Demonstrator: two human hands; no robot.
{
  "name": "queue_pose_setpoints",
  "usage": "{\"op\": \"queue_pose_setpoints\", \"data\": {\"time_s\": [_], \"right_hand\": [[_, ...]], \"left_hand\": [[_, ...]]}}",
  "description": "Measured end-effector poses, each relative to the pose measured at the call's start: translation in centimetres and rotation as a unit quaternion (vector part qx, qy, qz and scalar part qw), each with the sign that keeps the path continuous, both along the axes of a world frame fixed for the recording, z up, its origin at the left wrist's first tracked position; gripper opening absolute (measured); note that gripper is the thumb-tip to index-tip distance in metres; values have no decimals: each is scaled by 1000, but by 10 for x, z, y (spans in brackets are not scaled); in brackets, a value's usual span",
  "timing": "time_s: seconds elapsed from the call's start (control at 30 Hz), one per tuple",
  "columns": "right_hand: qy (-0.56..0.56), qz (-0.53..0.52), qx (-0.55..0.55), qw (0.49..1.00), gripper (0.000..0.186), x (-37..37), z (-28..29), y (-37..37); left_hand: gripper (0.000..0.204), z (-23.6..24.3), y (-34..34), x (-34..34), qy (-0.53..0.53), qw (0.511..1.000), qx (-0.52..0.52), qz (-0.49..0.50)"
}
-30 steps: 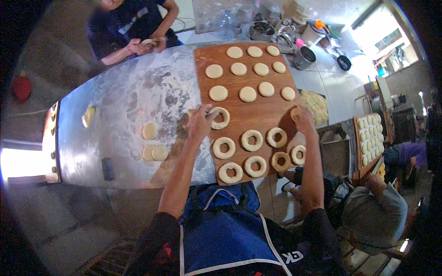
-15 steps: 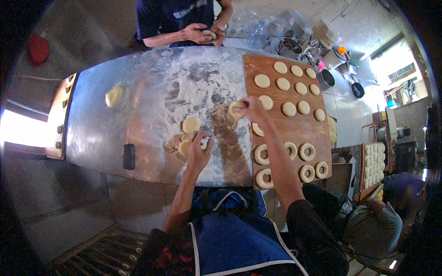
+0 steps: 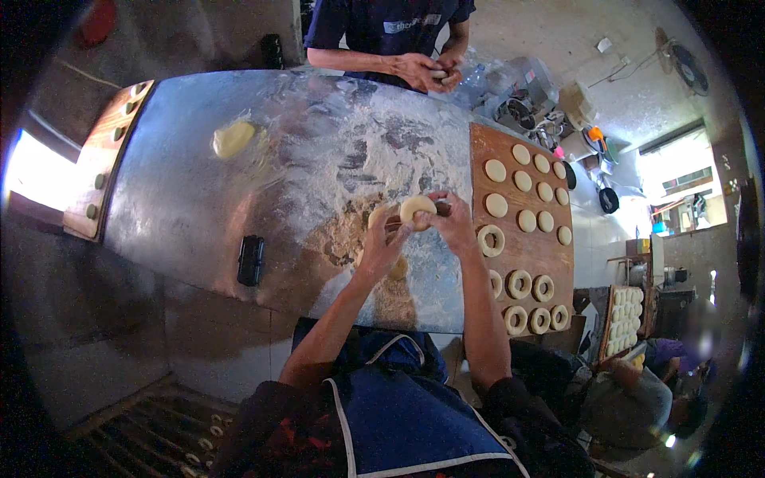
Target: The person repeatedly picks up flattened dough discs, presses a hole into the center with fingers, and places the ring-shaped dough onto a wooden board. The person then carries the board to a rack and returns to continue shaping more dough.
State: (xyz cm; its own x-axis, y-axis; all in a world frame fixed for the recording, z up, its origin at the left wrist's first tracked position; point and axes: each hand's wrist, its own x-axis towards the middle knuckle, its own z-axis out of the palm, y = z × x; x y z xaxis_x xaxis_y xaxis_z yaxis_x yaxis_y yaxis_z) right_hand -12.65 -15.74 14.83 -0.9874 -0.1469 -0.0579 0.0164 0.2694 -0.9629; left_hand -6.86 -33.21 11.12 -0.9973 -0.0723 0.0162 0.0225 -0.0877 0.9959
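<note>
Over the floured metal tabletop, my two hands meet around a pale, thick dough round (image 3: 417,209). My left hand (image 3: 384,247) has its fingers closed at the round's lower left edge, and my right hand (image 3: 453,226) pinches its right side. Whether a hole runs through it cannot be made out. Behind my left fingers, another dough round (image 3: 376,216) shows in part. Just below my hands lies a further dough piece (image 3: 397,269), partly hidden. To the right, a wooden board (image 3: 504,263) carries several flat dough rounds (image 3: 527,221) and several dough rings (image 3: 519,284).
A black oblong object (image 3: 250,260) and a lump of dough (image 3: 233,140) lie on the metal table (image 3: 171,191) to the left. Across it, a person's hands (image 3: 430,72) work a dough piece. Pots (image 3: 519,114) stand at the back right; another person sits near a dough tray (image 3: 624,320).
My right hand has come off the board's edge with the dough round and joined my left hand, which has moved up from the table. The whole view has shifted.
</note>
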Motion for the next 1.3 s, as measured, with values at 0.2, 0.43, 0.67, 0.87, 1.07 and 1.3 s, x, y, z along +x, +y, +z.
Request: {"op": "queue_pose_setpoints", "data": {"time_s": [0.2, 0.43, 0.67, 0.87, 1.07, 1.3], "right_hand": [[16, -60, -2, 998, 30, 44, 9, -21], [-52, -18, -103, 993, 52, 64, 26, -28], [-157, -115, -332, 923, 31, 56, 9, -19], [-176, -280, -436, 837, 71, 58, -10, -12], [-239, -134, 7, 962, 71, 61, -30, 36], [-93, -143, -8, 985, 50, 79, -49, 95]], "left_hand": [[30, 16, -7, -4, -35, 992, -102, -72], [34, 27, -4, 2, -75, 994, 13, -82], [35, -12, -2, 0, -28, 923, 312, -222], [22, -12, 27, -16, -163, 923, 345, -55], [27, -11, 82, -16, 98, 992, -74, -5], [38, -22, 141, -17, 44, 987, -118, -102]]}}
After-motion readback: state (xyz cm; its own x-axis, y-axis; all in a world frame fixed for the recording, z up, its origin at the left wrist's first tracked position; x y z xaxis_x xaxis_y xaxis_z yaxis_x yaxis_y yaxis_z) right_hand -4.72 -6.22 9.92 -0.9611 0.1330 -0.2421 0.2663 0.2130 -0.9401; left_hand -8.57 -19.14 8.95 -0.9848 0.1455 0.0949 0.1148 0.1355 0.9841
